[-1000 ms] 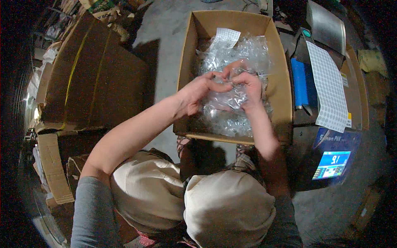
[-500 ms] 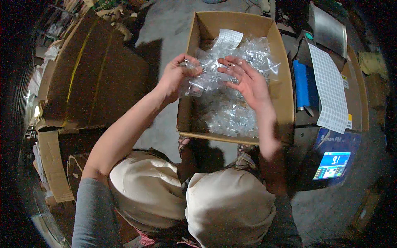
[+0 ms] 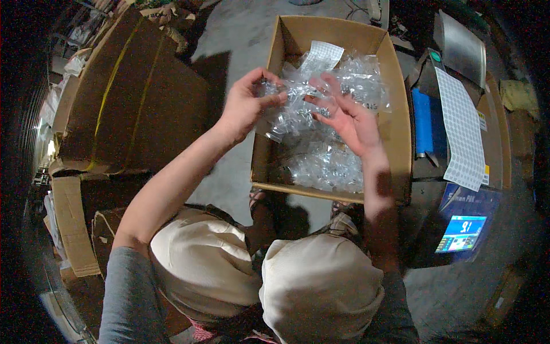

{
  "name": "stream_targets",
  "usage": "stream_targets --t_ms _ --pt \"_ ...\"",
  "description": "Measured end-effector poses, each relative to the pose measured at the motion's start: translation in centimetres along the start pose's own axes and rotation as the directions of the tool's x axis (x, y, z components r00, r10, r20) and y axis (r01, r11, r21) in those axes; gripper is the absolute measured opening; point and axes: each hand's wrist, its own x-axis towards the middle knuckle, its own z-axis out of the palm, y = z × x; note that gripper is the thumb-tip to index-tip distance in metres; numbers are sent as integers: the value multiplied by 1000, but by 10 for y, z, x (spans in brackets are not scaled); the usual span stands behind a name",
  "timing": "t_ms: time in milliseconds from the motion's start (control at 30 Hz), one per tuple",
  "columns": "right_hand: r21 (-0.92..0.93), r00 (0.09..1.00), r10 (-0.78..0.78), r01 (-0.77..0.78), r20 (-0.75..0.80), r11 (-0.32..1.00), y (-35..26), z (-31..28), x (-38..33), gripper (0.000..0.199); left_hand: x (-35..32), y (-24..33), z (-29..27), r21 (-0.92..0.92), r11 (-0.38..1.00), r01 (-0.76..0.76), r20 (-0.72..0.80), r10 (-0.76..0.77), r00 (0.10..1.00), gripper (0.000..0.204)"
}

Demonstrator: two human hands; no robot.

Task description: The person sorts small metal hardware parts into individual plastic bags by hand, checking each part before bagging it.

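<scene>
My left hand [image 3: 243, 108] pinches the edge of a clear plastic bag [image 3: 288, 119] between thumb and fingers, above an open cardboard box [image 3: 327, 25]. The bag looks crumpled, with small shiny contents I cannot make out. At its other side is my right hand [image 3: 360, 127], fingers apart and slightly curled, partly showing through the clear plastic. Whether these fingers press on the bag is hard to tell. Inside the box lie several more clear bags [image 3: 326, 171], and a white sheet of small round labels [image 3: 325, 55] rests toward its far end.
To the right stands a dark machine with a blue roller [image 3: 423, 121], a long white label sheet [image 3: 462, 129] and a lit screen [image 3: 462, 234]. A large brown carton [image 3: 129, 103] with a yellow strap fills the left. My knees [image 3: 321, 284] are below the box.
The box and machine sit slightly further right in view. My left hand has tipped the bag a little, and the right hand has shifted slightly right and down, fingers still apart.
</scene>
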Motion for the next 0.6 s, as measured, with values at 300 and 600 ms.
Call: stream_targets --t_ms 300,600 --pt "-12 998 67 -67 -8 998 3 0 -4 50 -2 7 9 69 992 -105 40 102 994 25" --pt "-188 999 26 -35 -47 982 -12 48 -5 47 -15 47 2 433 897 -84 -78 130 988 33"
